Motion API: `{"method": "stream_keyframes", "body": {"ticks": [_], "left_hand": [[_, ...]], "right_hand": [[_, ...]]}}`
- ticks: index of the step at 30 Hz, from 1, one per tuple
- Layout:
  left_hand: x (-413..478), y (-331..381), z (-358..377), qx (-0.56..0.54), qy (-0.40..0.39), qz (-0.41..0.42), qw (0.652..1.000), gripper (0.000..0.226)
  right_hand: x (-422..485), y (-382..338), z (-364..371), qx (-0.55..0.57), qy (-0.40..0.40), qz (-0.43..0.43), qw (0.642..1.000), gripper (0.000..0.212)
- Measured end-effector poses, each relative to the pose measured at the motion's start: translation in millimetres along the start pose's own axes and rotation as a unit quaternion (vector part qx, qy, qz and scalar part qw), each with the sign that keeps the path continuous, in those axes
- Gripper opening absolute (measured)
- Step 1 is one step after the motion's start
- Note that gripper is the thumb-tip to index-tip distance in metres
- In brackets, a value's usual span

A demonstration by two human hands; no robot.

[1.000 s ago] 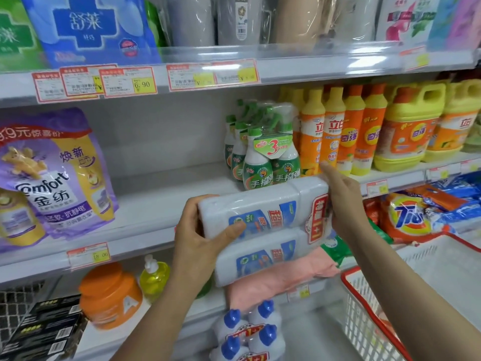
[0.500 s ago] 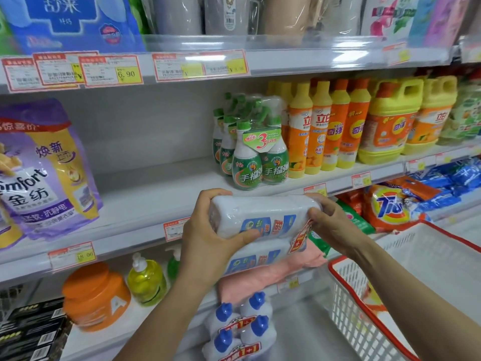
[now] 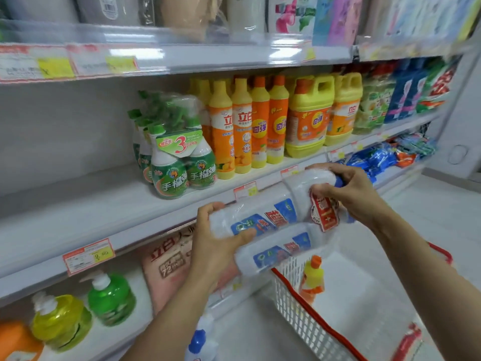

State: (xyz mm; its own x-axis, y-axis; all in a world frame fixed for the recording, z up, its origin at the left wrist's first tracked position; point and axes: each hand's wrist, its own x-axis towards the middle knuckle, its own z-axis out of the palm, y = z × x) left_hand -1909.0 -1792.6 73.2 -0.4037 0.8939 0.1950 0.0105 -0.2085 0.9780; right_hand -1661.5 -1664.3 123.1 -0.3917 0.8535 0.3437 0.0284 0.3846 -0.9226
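Above a red-rimmed shopping basket [image 3: 299,316] in a shop aisle, a person's left grip [image 3: 216,246] wraps the base end of a shrink-wrapped twin-pack of white cleaner bottles [image 3: 276,222], while the right grip [image 3: 350,195] clasps the blue-capped neck end. The pack carries blue-and-red labels and a red promotional tag. It is off the shelf, tilted over the basket, not yet in it; lowering it appears to remain. One orange-capped bottle [image 3: 313,276] already stands inside. Beyond, dish-soap bottles [image 3: 242,126] line the shelf [image 3: 91,204].

twin-pack [image 3: 276,217] label blurred | price tags [image 3: 56,66] blurred | orange tub [image 3: 15,342] cut off
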Motion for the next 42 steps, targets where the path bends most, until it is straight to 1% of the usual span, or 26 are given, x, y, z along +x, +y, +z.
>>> {"method": "stream_keyframes", "body": {"ticks": [2, 5, 7, 9, 10, 11, 13, 15, 16, 17, 18, 20, 22, 25, 29, 33, 37, 39, 41, 42], "left_hand": [[6.2, -15.5, 25.6, -0.015, -0.034, -0.014, 0.999, 0.069], [9.7, -45.6, 59.6, 0.009, -0.125, -0.038, 0.991, 0.081], [9.7, -68.4, 74.8, 0.067, -0.167, -0.050, 0.982, 0.089], [8.6, -94.3, 83.8, 0.189, -0.195, -0.022, 0.962, 0.082], [6.4, -107.6, 87.2, 0.268, -0.214, 0.006, 0.939, 0.076], [2.5, -121.0, 90.6, 0.340, -0.240, 0.038, 0.909, 0.073], [-6.5, -148.5, 97.1, 0.442, -0.289, 0.067, 0.846, 0.072], [-15.5, -174.9, 101.8, 0.519, -0.323, 0.069, 0.788, 0.070], [-19.8, -186.1, 103.7, 0.548, -0.338, 0.068, 0.763, 0.069], [-23.6, -195.6, 105.8, 0.566, -0.350, 0.066, 0.744, 0.069], [-26.5, -203.5, 107.3, 0.574, -0.355, 0.067, 0.735, 0.068], [-28.8, -213.1, 109.8, 0.579, -0.344, 0.085, 0.734, 0.068], [-29.6, -216.5, 112.6, 0.584, -0.329, 0.100, 0.736, 0.068], [-31.7, -217.2, 116.2, 0.589, -0.319, 0.099, 0.736, 0.065], [-33.9, -216.2, 116.7, 0.588, -0.314, 0.099, 0.739, 0.063], [-34.8, -216.1, 115.5, 0.584, -0.315, 0.103, 0.741, 0.060], [-34.7, -216.2, 115.3, 0.569, -0.321, 0.092, 0.752, 0.059], [-33.0, -215.1, 114.3, 0.561, -0.329, 0.084, 0.754, 0.059], [-31.3, -212.9, 112.4, 0.547, -0.343, 0.078, 0.760, 0.061], [-30.4, -210.7, 110.3, 0.531, -0.350, 0.071, 0.768, 0.062]], "right_hand": [[-4.6, -3.8, -24.7, -0.019, 0.012, -0.002, 1.000, 0.039], [-10.8, -5.7, -56.4, -0.078, 0.023, 0.005, 0.997, 0.041], [-12.4, -3.6, -76.0, -0.127, 0.029, 0.011, 0.991, 0.037], [-14.0, 2.0, -94.2, -0.169, 0.046, 0.018, 0.984, 0.038], [-14.9, 5.7, -102.8, -0.193, 0.058, 0.022, 0.979, 0.041], [-15.4, 10.0, -110.7, -0.226, 0.070, 0.027, 0.971, 0.043], [-14.3, 19.5, -123.3, -0.322, 0.082, 0.024, 0.943, 0.042], [-13.4, 30.0, -130.9, -0.394, 0.080, 0.015, 0.916, 0.038], [-13.3, 37.2, -134.0, -0.409, 0.077, 0.022, 0.909, 0.038], [-13.6, 45.8, -136.6, -0.421, 0.076, 0.034, 0.903, 0.039], [-14.3, 56.2, -138.2, -0.435, 0.076, 0.049, 0.896, 0.040], [-16.3, 81.4, -137.7, -0.458, 0.071, 0.080, 0.882, 0.044], [-19.0, 109.1, -130.2, -0.467, 0.049, 0.113, 0.875, 0.048], [-25.2, 147.0, -113.0, -0.483, 0.007, 0.166, 0.860, 0.045], [-34.5, 186.2, -91.2, -0.488, -0.031, 0.214, 0.846, 0.043], [-42.9, 215.4, -74.0, -0.507, -0.061, 0.231, 0.828, 0.036], [-49.6, 238.0, -59.9, -0.545, -0.104, 0.245, 0.795, 0.034], [-47.1, 240.7, -59.4, -0.555, -0.122, 0.242, 0.786, 0.037], [-44.4, 237.1, -63.7, -0.536, -0.145, 0.259, 0.791, 0.046], [-44.4, 233.7, -66.1, -0.524, -0.161, 0.271, 0.791, 0.051]]}}
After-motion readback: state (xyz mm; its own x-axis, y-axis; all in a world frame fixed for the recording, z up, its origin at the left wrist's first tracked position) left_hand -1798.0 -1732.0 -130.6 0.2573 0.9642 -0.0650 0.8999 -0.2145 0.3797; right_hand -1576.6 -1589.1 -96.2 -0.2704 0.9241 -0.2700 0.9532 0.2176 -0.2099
